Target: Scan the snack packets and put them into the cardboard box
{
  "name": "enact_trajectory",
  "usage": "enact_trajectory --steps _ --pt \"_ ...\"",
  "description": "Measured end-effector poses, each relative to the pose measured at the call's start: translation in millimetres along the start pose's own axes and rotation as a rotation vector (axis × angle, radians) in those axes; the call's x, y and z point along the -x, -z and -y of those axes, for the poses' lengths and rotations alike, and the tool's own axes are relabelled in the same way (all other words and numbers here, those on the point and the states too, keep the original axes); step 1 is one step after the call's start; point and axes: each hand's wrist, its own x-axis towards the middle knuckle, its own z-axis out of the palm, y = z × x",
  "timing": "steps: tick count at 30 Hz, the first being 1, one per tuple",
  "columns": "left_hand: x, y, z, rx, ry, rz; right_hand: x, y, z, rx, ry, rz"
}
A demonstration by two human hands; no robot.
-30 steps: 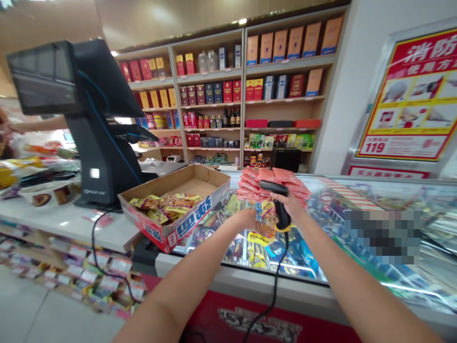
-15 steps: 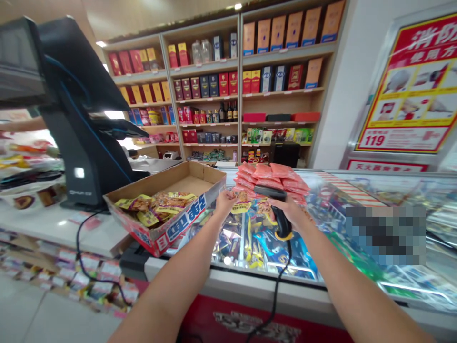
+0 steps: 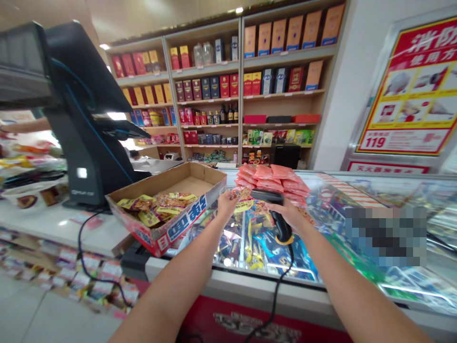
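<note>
Snack packet [image 3: 245,204]: yellow and orange foil, held up above the glass, just beside the scanner's head; print too small to read.
Left hand [image 3: 226,205]: fingers and thumb pinched on the packet's near end; exact grip partly hidden.
Right hand [image 3: 287,214]: fingers closed around the grip of a black corded barcode scanner [image 3: 280,216], its head toward the packet at 9 o'clock.
Scan state: no beam or reading visible; cannot tell if this packet has registered.
Left in carton: open cardboard carton [image 3: 185,224] at 9 o'clock from the packet, on the tabletop [image 3: 46,224], with similar packets heaped in its nearer half and bare floor in the far half.
Other stock: stack of pink packets [image 3: 269,178] at 12 o'clock, on a glass-topped display case [image 3: 271,281].
Nearby: POS terminal [image 3: 89,143] at 10 o'clock, well apart from both hands.
</note>
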Motion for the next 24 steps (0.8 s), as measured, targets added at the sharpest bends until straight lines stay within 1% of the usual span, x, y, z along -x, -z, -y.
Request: enact_trajectory --steps 4,8,11,21,24 --pt "0.6 1.4 -3.4 -0.012 0.005 0.014 0.7 -0.1 -0.5 0.016 -0.001 0.034" --pt "4.4 5.1 -11.9 -0.074 0.014 -0.006 2.3 -2.1 2.3 0.006 -0.007 0.024" --pt "5.9 6.5 -15.3 -0.075 0.019 -0.015 2.8 -3.1 3.3 -0.004 -0.009 0.023" --pt "2.7 1.7 -3.5 -0.003 0.003 0.008 2.8 -3.8 2.4 0.009 -0.001 0.023" --pt "2.9 1.4 -3.4 0.048 -0.021 -0.022 0.1 -4.3 -1.0 0.004 -0.012 0.005"
